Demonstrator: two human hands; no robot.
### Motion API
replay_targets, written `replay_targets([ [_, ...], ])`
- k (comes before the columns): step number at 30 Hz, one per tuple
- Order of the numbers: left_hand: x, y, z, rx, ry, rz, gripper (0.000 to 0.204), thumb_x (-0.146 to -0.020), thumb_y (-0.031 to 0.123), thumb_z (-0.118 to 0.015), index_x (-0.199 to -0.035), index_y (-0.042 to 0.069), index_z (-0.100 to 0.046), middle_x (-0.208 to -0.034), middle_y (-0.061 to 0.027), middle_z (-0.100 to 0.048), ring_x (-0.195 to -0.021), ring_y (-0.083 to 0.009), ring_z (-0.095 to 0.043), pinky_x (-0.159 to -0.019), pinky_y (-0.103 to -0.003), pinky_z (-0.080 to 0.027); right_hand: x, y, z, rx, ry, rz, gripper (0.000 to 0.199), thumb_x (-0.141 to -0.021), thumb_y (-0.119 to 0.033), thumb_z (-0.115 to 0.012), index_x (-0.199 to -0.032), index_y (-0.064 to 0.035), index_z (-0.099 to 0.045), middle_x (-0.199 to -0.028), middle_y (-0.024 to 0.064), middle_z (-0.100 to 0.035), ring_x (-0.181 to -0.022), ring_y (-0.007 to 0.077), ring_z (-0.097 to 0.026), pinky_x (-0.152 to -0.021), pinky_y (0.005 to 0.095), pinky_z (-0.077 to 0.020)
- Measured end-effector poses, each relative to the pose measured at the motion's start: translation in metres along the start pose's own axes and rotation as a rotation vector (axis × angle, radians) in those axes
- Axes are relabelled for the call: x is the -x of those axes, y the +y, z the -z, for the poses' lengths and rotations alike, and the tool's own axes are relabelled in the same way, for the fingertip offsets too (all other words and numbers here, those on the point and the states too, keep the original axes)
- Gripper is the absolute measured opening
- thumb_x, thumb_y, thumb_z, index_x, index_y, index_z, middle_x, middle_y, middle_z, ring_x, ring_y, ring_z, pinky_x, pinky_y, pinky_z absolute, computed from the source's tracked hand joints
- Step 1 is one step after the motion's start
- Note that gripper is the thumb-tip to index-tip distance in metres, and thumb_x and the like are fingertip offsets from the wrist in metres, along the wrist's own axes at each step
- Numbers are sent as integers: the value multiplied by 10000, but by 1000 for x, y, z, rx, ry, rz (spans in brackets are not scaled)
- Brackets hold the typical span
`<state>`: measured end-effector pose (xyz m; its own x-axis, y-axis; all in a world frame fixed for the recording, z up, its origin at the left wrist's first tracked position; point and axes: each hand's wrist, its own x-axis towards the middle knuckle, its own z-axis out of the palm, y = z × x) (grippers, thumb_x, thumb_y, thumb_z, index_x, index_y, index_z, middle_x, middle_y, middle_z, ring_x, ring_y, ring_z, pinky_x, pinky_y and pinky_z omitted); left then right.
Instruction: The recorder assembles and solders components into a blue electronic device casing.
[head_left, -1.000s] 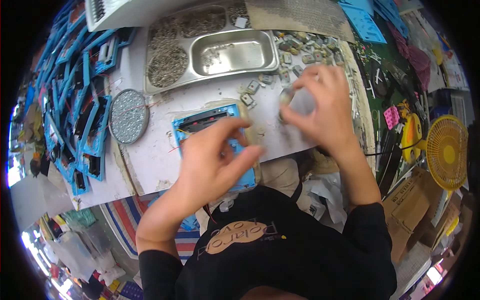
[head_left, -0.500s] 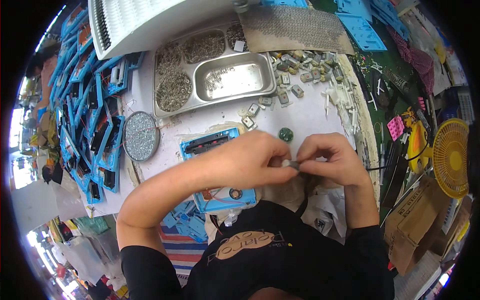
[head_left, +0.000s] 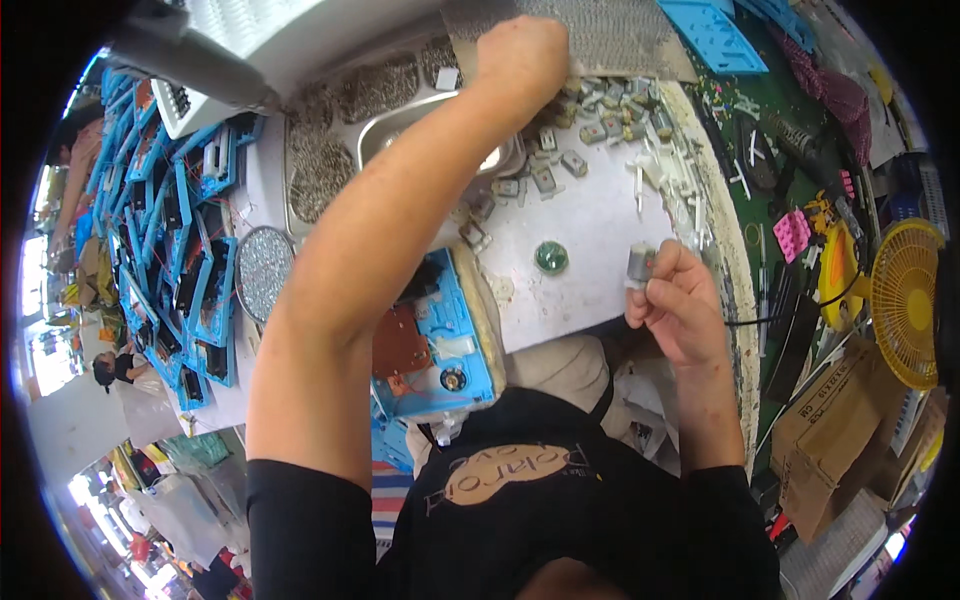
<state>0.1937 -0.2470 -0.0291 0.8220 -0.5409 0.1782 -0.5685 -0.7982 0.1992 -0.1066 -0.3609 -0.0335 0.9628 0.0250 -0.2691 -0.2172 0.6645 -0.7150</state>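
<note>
My right hand [head_left: 685,305] pinches a small grey electric motor [head_left: 641,262] upright between thumb and fingers, above the table's right part. My left hand [head_left: 525,60] is stretched far forward over the board [head_left: 625,40] covered with rows of small metal parts. Its fingers are curled; their tips, and anything in them, are hidden. Below my left forearm lies an open blue plastic casing [head_left: 470,350] with a red-brown circuit board and a small round part. A round green container [head_left: 550,257] rests on the table between my hands.
Several loose motors [head_left: 572,163] and white plastic pieces [head_left: 650,180] lie at the right. Behind my left arm is a metal tray [head_left: 300,215] of small springs. Blue casings [head_left: 150,230] are piled left, by a round dish [head_left: 265,265]. A grey cylindrical tool [head_left: 190,60] hangs upper left.
My hands were together at a small part in front of me. Now the left reaches forward to the board, while the right has moved slightly right, holding the motor. The grey tool has come into view.
</note>
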Motion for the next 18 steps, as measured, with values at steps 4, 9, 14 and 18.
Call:
replay_targets([
  [4, 0, -10, -5, -122, 78, -140, 267, -932, 125, -543, -1158, 14, -634, -907, -222, -744, -856, -363, -750, -737, -456, -608, -1, -8, -11, 79, -27, 30, 396, -912, -14, -670, -1290, 22, -557, -857, 53, -608, -737, 133, -590, -636, 273, -499],
  [9, 11, 1, 12, -53, 229, -207, 131, -924, 123, -580, -958, 16, -648, -844, -207, -734, -814, -357, -742, -708, -461, -595, -22, 1, -14, 775, -74, 102, 427, -924, 14, -622, -1348, -40, -607, -809, -40, -478, -702, 32, -451, -616, 217, -390],
  [14, 48, 16, 56, 277, 282, -328, 141, -906, 126, -644, -996, 25, -602, -862, -196, -725, -778, -373, -717, -689, -462, -577, -40, 7, -21, 1123, -96, 159, 405, -892, 8, -627, -1291, -62, -621, -734, 16, -540, -641, 84, -511, -609, 252, -424],
  [18, 147, 15, 118, 662, 157, -371, 179, -920, 136, -716, -995, -26, -729, -829, -103, -731, -707, -135, -702, -682, -276, -560, -51, 3, -36, 1351, -158, 79, 376, -857, -19, -617, -1229, -77, -635, -761, 106, -629, -642, 209, -607, -630, 339, -477],
])
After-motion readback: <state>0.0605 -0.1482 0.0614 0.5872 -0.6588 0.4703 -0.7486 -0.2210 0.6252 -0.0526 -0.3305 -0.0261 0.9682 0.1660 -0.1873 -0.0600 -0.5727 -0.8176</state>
